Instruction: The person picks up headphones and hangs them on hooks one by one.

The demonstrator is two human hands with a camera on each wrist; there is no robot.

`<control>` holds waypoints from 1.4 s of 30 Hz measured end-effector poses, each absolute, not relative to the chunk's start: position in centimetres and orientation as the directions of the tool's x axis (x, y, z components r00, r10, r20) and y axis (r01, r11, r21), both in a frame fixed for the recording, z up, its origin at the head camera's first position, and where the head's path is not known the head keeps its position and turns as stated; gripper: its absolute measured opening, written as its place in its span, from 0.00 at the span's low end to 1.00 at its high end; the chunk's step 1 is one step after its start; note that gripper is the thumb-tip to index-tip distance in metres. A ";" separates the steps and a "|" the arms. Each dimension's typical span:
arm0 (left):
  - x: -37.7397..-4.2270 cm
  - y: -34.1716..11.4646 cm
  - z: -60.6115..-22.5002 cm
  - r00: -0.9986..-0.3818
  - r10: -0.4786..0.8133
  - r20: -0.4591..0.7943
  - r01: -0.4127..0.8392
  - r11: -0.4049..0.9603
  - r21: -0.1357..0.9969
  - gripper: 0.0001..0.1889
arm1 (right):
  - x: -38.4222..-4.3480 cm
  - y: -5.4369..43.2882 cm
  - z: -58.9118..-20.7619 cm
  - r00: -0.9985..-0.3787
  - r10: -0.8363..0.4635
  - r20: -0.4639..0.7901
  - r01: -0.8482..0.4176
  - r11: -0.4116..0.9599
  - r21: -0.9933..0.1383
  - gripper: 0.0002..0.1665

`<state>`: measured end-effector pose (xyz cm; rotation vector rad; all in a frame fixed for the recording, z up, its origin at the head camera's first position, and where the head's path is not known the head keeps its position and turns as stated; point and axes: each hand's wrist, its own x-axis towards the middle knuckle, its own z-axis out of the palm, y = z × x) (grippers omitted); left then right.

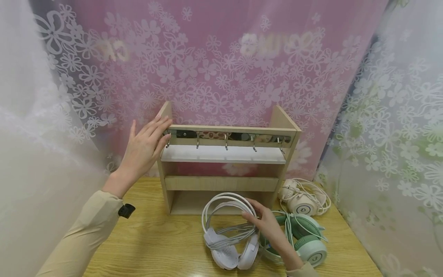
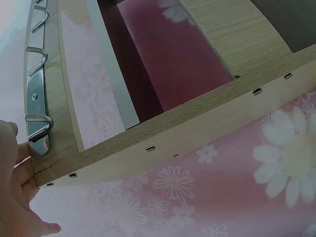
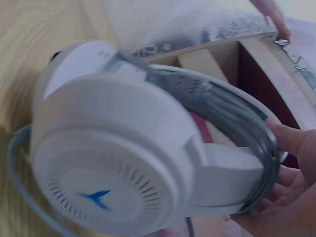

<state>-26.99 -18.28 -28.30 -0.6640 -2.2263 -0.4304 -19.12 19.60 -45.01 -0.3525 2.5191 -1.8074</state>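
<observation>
My left hand [image 1: 142,146] rests on the upper left corner of a small wooden shelf rack [image 1: 221,184], its fingers extended over the edge. In the left wrist view, those fingertips [image 2: 24,170] touch the corner beside the last hook. My right hand [image 1: 270,227] grips a pair of white headphones [image 1: 224,254] by the right side of the headband, thumb on one side and fingers on the other. Grey cable is wound around the headphones. In the right wrist view, a white ear cup [image 3: 113,163] with a blue mark faces the camera.
A metal strip with several hooks [image 1: 226,141] runs along the rack's top bar. Green headphones [image 1: 313,250] and cream headphones [image 1: 302,204] lie on the wooden table [image 1: 138,246] at the right. Flowered curtains [image 1: 221,69] hang behind and at both sides.
</observation>
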 end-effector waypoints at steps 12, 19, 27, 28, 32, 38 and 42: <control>-27.0 -18.3 -28.3 -0.575 0.325 0.751 0.583 0.807 0.098 0.24 | -18.4 18.3 -46.7 -0.965 -0.027 0.260 -0.256 0.289 -0.922 0.18; -27.1 -18.3 -28.4 -0.573 0.318 0.755 0.584 0.805 0.105 0.24 | -18.7 18.1 -47.5 -0.938 0.007 0.346 -0.323 0.346 -0.881 0.16; -27.3 -18.1 -28.5 -0.572 0.305 0.761 0.582 0.805 0.114 0.24 | -19.3 18.5 -47.8 -0.941 0.085 0.326 -0.293 0.273 -0.916 0.16; -27.3 -18.1 -28.5 -0.572 0.302 0.763 0.580 0.807 0.115 0.24 | -19.3 18.5 -47.7 -0.940 0.083 0.330 -0.297 0.271 -0.915 0.16; -27.4 -18.0 -28.6 -0.565 0.292 0.772 0.576 0.809 0.116 0.24 | -19.3 18.6 -47.4 -0.945 0.089 0.314 -0.286 0.235 -0.929 0.17; -27.5 -17.9 -28.7 -0.555 0.287 0.781 0.575 0.811 0.111 0.23 | -19.3 18.8 -46.4 -0.953 0.105 0.283 -0.265 0.158 -0.951 0.22; -27.5 -17.9 -28.7 -0.553 0.287 0.782 0.577 0.810 0.110 0.23 | -19.4 19.1 -45.5 -0.948 0.111 0.299 -0.285 0.127 -0.950 0.24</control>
